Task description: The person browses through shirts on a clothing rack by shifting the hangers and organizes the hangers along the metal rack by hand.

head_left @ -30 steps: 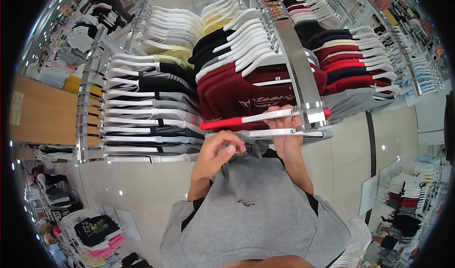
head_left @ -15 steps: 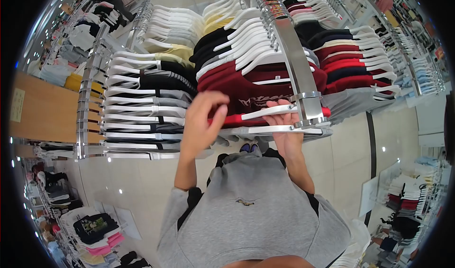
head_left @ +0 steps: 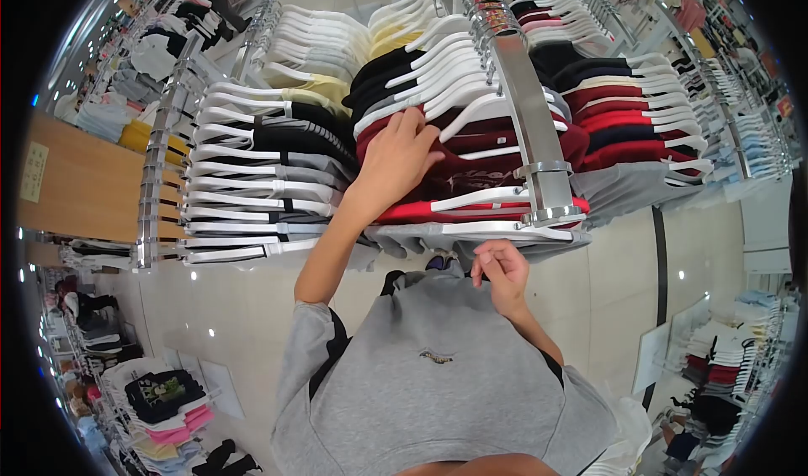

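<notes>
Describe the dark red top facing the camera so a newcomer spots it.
Follow the broad, shiny metal rail down the centre to its near end. Just behind the bright red garment there hangs the dark red top; white chest lettering sets it apart from its neighbours.

The left hand (head_left: 397, 163) touches a maroon garment (head_left: 461, 170), the right hand (head_left: 503, 277) apart below.

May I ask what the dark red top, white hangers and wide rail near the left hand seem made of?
Dark red top: matte fabric, perhaps cotton knit, given its dull surface and soft drape. White hangers: likely smooth plastic, judging by their even sheen. Rail: apparently polished metal, from its grey shine.
</notes>
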Demonstrator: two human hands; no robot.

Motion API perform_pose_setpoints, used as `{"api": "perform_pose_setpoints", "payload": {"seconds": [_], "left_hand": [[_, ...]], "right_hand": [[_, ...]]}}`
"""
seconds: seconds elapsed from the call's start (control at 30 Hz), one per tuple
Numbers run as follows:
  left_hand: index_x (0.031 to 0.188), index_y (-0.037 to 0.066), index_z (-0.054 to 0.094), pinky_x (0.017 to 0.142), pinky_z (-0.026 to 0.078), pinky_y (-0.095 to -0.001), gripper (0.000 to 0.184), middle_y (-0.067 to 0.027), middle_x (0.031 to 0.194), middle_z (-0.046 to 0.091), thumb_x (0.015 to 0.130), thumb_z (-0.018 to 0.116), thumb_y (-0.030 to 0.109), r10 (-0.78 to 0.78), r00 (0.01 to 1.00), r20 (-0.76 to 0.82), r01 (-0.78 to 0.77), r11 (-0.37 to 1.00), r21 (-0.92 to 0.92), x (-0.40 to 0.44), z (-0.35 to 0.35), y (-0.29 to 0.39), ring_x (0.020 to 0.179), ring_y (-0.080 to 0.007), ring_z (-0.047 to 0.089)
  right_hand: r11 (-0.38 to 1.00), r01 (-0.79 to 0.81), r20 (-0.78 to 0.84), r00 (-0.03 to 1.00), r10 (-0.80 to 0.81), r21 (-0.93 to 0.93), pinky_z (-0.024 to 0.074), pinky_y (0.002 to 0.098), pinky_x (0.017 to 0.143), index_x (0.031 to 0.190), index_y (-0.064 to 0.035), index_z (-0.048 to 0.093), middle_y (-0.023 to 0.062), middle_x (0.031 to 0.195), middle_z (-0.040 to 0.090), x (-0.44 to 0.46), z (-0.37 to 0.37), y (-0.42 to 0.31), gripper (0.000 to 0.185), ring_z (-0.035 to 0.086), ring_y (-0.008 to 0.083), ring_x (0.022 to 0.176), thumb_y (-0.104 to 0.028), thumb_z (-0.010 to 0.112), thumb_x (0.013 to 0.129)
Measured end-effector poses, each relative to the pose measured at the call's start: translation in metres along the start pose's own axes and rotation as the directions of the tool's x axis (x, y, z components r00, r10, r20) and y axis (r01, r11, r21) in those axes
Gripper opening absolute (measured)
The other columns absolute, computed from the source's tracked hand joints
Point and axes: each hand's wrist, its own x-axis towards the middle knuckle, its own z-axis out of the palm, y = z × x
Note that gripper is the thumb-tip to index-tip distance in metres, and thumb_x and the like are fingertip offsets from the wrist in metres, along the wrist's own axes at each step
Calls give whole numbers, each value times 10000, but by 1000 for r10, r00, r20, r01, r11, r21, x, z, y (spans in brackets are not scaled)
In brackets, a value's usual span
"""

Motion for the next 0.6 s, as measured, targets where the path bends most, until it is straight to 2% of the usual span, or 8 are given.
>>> {"api": "perform_pose_setpoints", "payload": {"seconds": [0.07,0.1,0.23,0.33,0.47,0.53,0.6], "left_hand": [[1031,58,594,702,508,-411,279,-93,992,536,813,728,170,-23,998,54,25,999,-37,2,8,-2,920,-300,574],[991,52,582,660,502,-423,251,-92,986,540,811,726,154,6,1000,-3,-6,998,-60,2,11,-3,904,-305,584],[981,52,591,644,500,-423,242,-81,963,551,805,728,146,21,1000,-17,-23,995,-92,-6,4,2,864,-304,596],[959,53,604,620,501,-403,232,-65,926,564,792,736,145,2,1000,-5,-2,996,-86,-16,-6,12,819,-288,609],[947,62,624,580,499,-372,237,-42,891,575,770,753,152,55,998,6,-54,997,-48,-26,-19,15,803,-248,623],[945,66,626,569,498,-369,234,-36,888,573,769,753,153,18,997,75,-15,999,-50,-31,-22,20,788,-241,624],[940,70,632,558,492,-363,221,-31,889,576,776,747,165,5,997,77,-2,999,-47,-31,-21,19,761,-237,616]], "right_hand": [[996,55,27,998,-53,-71,453,246,512,1052,8,566,87,718,604,-1,3,-2,146,548,129,562,-122,542,990],[992,83,47,996,-79,-99,460,244,529,1051,8,570,85,724,608,-3,5,-4,140,553,123,577,-114,545,988],[980,114,76,992,-102,-161,475,242,556,1044,12,580,80,737,617,-3,6,-7,130,565,114,605,-99,549,984],[989,65,33,998,-61,-131,469,244,560,1036,17,581,81,734,614,-2,6,-9,130,564,118,613,-96,541,986],[996,53,-2,999,-54,-78,461,248,564,1037,20,580,84,735,611,1,2,-7,133,560,123,617,-96,535,988],[995,52,-1,999,-53,-81,456,253,576,1038,18,579,86,737,608,3,3,-9,132,557,128,618,-94,530,990],[995,50,-2,999,-50,-87,457,253,580,1038,17,580,86,739,609,2,2,-9,131,558,128,623,-94,530,990]]}}
